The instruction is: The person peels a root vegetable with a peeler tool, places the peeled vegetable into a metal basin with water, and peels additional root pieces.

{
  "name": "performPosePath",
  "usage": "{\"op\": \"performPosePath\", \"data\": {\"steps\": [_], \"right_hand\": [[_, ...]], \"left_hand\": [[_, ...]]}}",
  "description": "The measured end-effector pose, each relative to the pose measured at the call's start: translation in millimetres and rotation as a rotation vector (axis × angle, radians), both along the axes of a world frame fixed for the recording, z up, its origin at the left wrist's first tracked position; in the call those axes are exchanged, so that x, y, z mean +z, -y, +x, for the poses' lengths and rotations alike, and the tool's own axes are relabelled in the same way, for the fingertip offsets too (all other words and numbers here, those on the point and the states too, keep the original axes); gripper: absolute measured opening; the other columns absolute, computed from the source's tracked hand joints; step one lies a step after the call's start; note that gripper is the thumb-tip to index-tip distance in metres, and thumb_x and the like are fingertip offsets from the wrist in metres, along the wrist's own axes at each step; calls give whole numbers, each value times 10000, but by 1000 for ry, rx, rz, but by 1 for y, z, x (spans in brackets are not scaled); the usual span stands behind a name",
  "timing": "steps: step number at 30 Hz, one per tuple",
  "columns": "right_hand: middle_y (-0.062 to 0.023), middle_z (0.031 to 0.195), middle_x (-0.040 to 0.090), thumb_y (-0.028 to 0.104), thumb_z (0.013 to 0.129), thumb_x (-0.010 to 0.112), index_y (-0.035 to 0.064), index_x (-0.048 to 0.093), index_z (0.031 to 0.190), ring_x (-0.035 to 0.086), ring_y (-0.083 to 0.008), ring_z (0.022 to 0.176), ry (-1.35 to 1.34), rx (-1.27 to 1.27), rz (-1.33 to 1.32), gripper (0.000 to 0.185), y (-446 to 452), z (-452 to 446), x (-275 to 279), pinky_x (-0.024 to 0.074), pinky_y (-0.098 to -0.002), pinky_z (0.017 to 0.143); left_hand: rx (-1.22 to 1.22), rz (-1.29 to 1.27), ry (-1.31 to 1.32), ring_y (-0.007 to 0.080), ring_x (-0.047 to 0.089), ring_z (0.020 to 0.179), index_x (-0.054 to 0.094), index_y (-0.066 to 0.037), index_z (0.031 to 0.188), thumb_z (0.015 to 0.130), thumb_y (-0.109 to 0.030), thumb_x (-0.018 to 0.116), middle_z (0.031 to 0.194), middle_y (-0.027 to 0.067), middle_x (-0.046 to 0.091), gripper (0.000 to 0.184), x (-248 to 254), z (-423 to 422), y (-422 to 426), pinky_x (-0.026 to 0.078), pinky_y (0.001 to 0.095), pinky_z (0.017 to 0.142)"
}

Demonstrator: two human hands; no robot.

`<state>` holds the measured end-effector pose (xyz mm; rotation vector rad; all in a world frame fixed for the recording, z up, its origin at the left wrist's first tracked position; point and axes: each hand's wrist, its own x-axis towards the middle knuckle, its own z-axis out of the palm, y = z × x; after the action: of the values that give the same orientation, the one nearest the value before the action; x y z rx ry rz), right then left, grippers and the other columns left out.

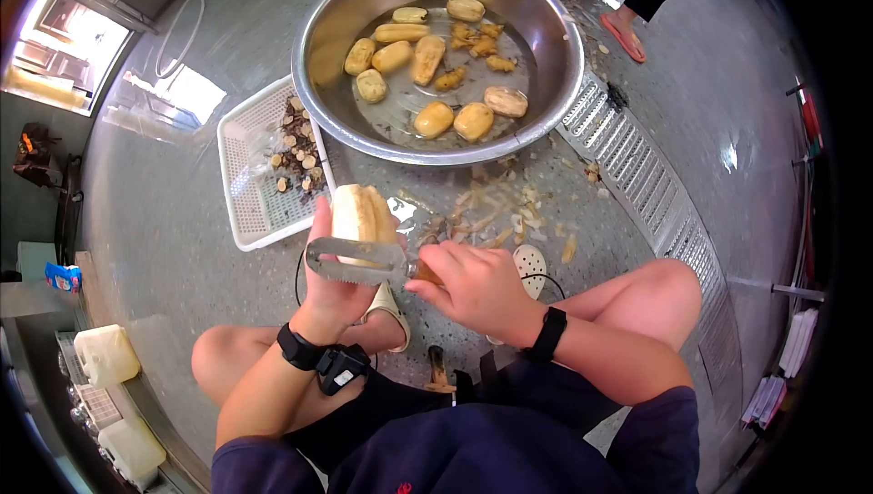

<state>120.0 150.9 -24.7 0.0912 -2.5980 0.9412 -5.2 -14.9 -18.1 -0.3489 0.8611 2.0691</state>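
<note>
My left hand (338,289) is wrapped round a pale, partly peeled root piece (362,214), held upright with its top showing. In my right hand (468,283) is the handle of a peeler (359,259), whose metal blade frame lies across the lower part of the root. Beyond my hands, a large metal basin (436,150) holds water and several peeled root pieces, with knobbly ginger-like pieces (475,39) among them. Left of the basin stands a white basket (250,180) with small round slices (300,149) and dark bits in it.
Peel scraps (496,203) lie on the wet floor between the basin and my feet. A metal drain grate (637,162) curves down the right side. Another person's foot in a pink sandal (623,38) is at the upper right. White jugs (106,355) stand at the lower left.
</note>
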Motion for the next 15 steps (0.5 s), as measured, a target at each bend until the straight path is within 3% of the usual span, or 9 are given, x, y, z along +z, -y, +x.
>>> {"op": "performPosePath", "data": {"steps": [3,9,12,15], "right_hand": [[-16,774,579,400,937,705,126,596,968,659,-203,660,-18,12,125,296,0,0,9,505,-337,530],[-3,783,528,418,918,713,148,603,978,619,-174,665,-38,-40,227,298,-5,-4,8,494,-314,537],[-10,766,522,394,813,802,116,616,975,602,-182,652,-59,-46,219,371,-7,-6,9,474,-330,516],[-17,768,529,390,819,799,112,615,981,612,-190,650,-51,-47,203,371,-6,-9,11,482,-335,520]], "left_hand": [[-111,83,-68,292,686,1013,617,-83,1260,1063,-646,347,1101,129,698,655,-1,0,5,553,439,920],[-52,81,-48,287,695,1016,602,-89,1280,1066,-632,362,1104,119,703,631,-4,6,3,559,429,920],[24,-16,-74,270,687,1025,599,-100,1292,1061,-630,386,1134,93,697,615,-2,8,1,549,421,929],[137,-92,-18,286,674,933,598,-69,1247,1062,-635,363,1058,148,690,640,4,11,-6,564,423,858]]}}
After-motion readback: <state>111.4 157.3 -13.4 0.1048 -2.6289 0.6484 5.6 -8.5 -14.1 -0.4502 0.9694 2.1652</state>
